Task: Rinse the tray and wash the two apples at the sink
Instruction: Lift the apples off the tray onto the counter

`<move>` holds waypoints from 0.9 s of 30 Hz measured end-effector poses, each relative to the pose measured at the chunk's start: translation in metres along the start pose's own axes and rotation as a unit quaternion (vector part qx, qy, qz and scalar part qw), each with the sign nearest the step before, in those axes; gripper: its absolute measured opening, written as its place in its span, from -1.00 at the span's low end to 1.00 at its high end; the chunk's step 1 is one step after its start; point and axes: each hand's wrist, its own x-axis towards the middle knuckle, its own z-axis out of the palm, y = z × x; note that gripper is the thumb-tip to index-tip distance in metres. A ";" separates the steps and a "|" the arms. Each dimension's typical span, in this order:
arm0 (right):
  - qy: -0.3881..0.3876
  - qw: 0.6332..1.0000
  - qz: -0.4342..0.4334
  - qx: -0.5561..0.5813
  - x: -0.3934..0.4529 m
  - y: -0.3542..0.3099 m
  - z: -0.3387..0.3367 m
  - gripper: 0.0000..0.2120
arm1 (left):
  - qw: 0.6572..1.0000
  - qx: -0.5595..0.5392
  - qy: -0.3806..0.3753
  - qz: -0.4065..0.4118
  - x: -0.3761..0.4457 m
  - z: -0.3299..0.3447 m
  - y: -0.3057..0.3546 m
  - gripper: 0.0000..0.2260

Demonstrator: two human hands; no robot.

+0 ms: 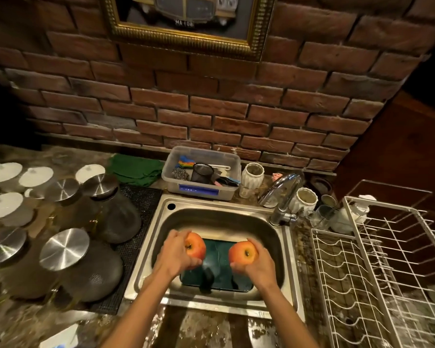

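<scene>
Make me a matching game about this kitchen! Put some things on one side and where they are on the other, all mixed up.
Things:
1. dark tray
2. apple
3. white dish rack
4. green cloth

Places:
A. on the counter right of the sink
B. by the brick wall, behind the sink
C. in the left hand
D. lying in the sink basin

Pairs: 1-D, 2-C, 3-A, 4-B

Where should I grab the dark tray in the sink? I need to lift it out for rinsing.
Take the tray by its near rim, reaching down from the front. It lies flat in the sink basin, and that edge shows bare between the forearms. Both hands are full now.
</scene>
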 end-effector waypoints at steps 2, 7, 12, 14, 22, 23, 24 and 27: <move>-0.005 1.000 -0.003 0.020 -0.011 -0.004 -0.003 -0.13 | 1.000 0.002 0.017 -0.004 -0.014 -0.008 -0.003 -0.09; -0.042 0.999 -0.027 0.013 -0.039 -0.014 0.002 -0.11 | 0.999 0.008 0.042 -0.024 -0.053 -0.028 -0.022 -0.11; -0.081 0.995 -0.053 0.006 -0.068 -0.023 0.023 -0.10 | 0.996 -0.004 0.068 -0.059 -0.100 -0.033 -0.052 -0.07; -0.098 0.993 -0.062 0.001 -0.081 -0.026 0.034 -0.10 | 0.994 -0.007 0.079 -0.071 -0.119 -0.030 -0.065 -0.08; -0.175 0.982 -0.073 -0.014 -0.123 -0.029 0.081 -0.15 | 0.982 -0.046 0.096 -0.153 -0.192 0.001 -0.098 -0.07; -0.183 0.980 -0.073 -0.021 -0.126 -0.028 0.086 -0.14 | 0.980 -0.056 0.097 -0.166 -0.200 0.004 -0.101 -0.07; -0.192 0.978 -0.073 -0.028 -0.129 -0.026 0.092 -0.14 | 0.977 -0.062 0.101 -0.176 -0.207 0.006 -0.106 -0.07; -0.209 0.974 -0.067 -0.050 -0.137 -0.024 0.109 -0.12 | 0.968 -0.076 0.114 -0.212 -0.227 0.011 -0.120 -0.08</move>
